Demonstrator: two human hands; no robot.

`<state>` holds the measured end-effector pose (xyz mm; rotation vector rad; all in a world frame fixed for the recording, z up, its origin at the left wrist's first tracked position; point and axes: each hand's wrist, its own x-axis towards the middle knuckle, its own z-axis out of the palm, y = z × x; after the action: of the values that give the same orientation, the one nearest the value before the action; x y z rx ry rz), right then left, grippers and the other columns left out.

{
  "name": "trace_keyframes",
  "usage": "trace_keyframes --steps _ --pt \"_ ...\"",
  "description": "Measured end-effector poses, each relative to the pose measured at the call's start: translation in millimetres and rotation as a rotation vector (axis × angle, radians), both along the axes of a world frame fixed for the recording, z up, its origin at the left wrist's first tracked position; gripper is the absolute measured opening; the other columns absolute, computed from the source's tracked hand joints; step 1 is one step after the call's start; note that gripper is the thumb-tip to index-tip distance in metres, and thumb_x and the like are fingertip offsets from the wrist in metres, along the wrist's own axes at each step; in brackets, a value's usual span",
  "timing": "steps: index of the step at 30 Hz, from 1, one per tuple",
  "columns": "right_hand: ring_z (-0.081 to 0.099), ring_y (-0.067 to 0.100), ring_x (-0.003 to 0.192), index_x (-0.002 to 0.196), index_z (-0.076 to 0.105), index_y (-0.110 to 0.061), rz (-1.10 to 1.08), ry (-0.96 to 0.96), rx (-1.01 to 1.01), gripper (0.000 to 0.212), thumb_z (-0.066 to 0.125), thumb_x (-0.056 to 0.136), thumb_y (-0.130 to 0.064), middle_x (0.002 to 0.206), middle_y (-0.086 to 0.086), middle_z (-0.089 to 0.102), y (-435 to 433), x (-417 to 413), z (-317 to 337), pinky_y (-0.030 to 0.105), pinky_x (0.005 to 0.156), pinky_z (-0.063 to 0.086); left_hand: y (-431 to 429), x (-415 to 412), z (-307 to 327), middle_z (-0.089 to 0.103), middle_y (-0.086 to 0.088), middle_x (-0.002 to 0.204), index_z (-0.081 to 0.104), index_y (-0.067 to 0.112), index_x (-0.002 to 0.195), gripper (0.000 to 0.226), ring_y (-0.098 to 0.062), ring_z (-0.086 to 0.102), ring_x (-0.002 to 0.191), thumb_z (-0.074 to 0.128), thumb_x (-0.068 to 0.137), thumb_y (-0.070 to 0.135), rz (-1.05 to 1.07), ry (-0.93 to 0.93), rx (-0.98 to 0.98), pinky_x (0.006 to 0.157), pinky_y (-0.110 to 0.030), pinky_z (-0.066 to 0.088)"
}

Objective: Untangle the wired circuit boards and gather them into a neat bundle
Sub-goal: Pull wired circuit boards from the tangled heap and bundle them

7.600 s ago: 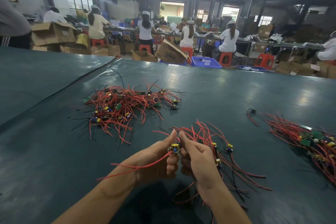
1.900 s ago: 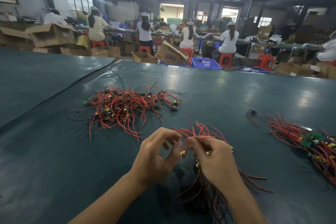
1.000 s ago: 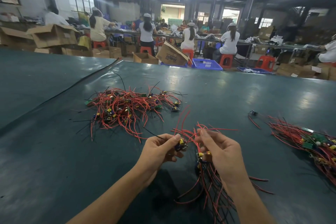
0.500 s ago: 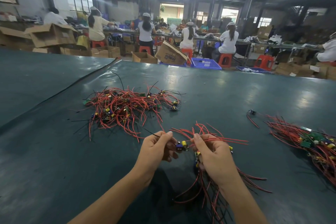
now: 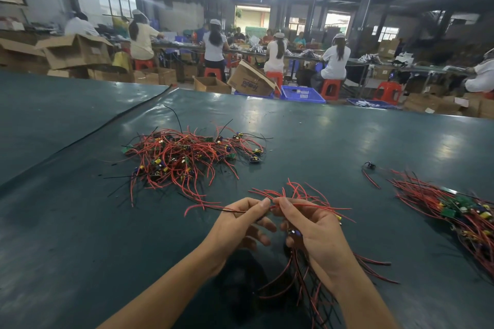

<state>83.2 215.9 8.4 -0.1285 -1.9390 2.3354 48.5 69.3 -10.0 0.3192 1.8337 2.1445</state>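
- tangled pile (image 5: 187,157): red and black wires with small green boards, spread loose, far left.
- bundle (image 5: 299,193) of red-wired boards, gripped in the right hand (image 5: 318,235).
- single wire (image 5: 205,206), pinched by the left hand (image 5: 235,224), reaching leftward.
- combed pile (image 5: 459,214) at right, with wires roughly parallel.
- stray board (image 5: 370,167) near it.

Boxes (image 5: 77,53): open, upper left.
Crate (image 5: 302,93): blue, top centre.
Stools (image 5: 331,88): red, under seated workers (image 5: 335,57).

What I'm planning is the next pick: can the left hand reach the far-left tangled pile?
Probably yes: bare table lies between the left hand and the tangled pile, though it pinches a wire.
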Motion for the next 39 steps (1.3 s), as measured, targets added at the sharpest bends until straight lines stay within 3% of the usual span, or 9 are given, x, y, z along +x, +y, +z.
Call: trace_keyframes --steps 4,10,13,16,19,22,32,36,39 --pt "0.062 0.006 0.057 0.081 0.079 -0.01 -0.02 0.003 0.0 0.037 0.077 0.058 -0.038 0.081 0.008 0.076 0 0 -1 0.019 0.046 0.046 0 1 -2 0.074 -0.01 0.079 0.074 0.016 0.083 0.04 -0.017 0.064 0.061 0.063 0.079 0.054 0.036 0.133 -0.029 0.058 -0.028 0.046" --pt "0.047 0.005 0.044 0.075 0.081 -0.02 0.0 0.039 0.145 0.027 0.071 0.065 -0.044 0.055 -0.001 0.063 -3 -2 -6 0.02 0.043 0.043 1 3 -1 0.072 -0.004 0.069 0.075 0.022 0.074 0.032 -0.013 0.063 0.058 0.061 0.081 0.05 0.023 0.217 -0.074 0.052 -0.019 0.044" --pt "0.065 0.017 0.061 0.072 0.08 -0.017 -0.022 0.054 0.146 0.028 0.069 0.072 -0.043 0.068 0.009 0.073 -2 -5 -10 0.034 0.061 0.057 2 2 -3 0.07 -0.006 0.064 0.072 0.015 0.07 0.04 -0.013 0.061 0.056 0.066 0.079 0.053 0.035 0.25 -0.07 0.052 -0.018 0.043" --pt "0.067 0.023 0.073 0.075 0.081 -0.016 -0.073 0.05 0.146 0.019 0.07 0.084 -0.03 0.076 0.016 0.074 0 -9 -12 0.043 0.079 0.056 4 2 -3 0.067 -0.006 0.057 0.069 0.016 0.062 0.034 -0.012 0.056 0.05 0.065 0.08 0.045 0.036 0.284 -0.066 0.051 -0.018 0.04" --pt "0.044 0.009 0.046 0.076 0.081 -0.016 -0.136 0.021 0.065 0.018 0.071 0.082 -0.029 0.056 0.006 0.052 5 -11 -9 0.023 0.048 0.044 2 1 1 0.064 -0.005 0.052 0.068 0.016 0.059 0.031 -0.011 0.052 0.045 0.063 0.078 0.04 0.021 0.278 -0.046 0.049 -0.017 0.039" --pt "0.026 0.004 0.04 0.074 0.081 -0.018 -0.216 0.013 0.008 0.02 0.068 0.089 -0.021 0.064 0.007 0.037 17 -14 -7 0.016 0.037 0.026 -3 -1 5 0.062 -0.005 0.051 0.069 0.017 0.057 0.031 -0.011 0.053 0.044 0.064 0.078 0.039 0.006 0.281 -0.051 0.05 -0.017 0.041" --pt "0.026 0.005 0.042 0.077 0.081 -0.022 -0.383 0.091 -0.071 0.019 0.069 0.09 -0.029 0.06 -0.002 0.046 26 -20 -16 0.017 0.037 0.026 -6 -3 3 0.063 -0.003 0.052 0.071 0.02 0.058 0.032 -0.011 0.054 0.046 0.067 0.081 0.043 0.027 0.281 -0.067 0.05 -0.017 0.041" --pt "0.036 0.007 0.048 0.072 0.076 -0.009 -0.229 0.096 0.072 0.038 0.074 0.072 -0.047 0.055 0.0 0.046 13 -16 -16 0.022 0.047 0.035 -5 -3 2 0.064 -0.003 0.053 0.072 0.019 0.062 0.033 -0.01 0.056 0.046 0.069 0.082 0.044 0.039 0.272 -0.066 0.048 -0.016 0.041" --pt "0.054 0.015 0.06 0.069 0.076 -0.01 -0.068 0.126 0.256 0.028 0.074 0.083 -0.034 0.062 0.015 0.064 1 -11 -14 0.035 0.065 0.048 -2 -2 0 0.065 -0.004 0.054 0.072 0.021 0.063 0.032 -0.011 0.058 0.047 0.069 0.083 0.045 0.019 0.307 -0.116 0.047 -0.017 0.041"
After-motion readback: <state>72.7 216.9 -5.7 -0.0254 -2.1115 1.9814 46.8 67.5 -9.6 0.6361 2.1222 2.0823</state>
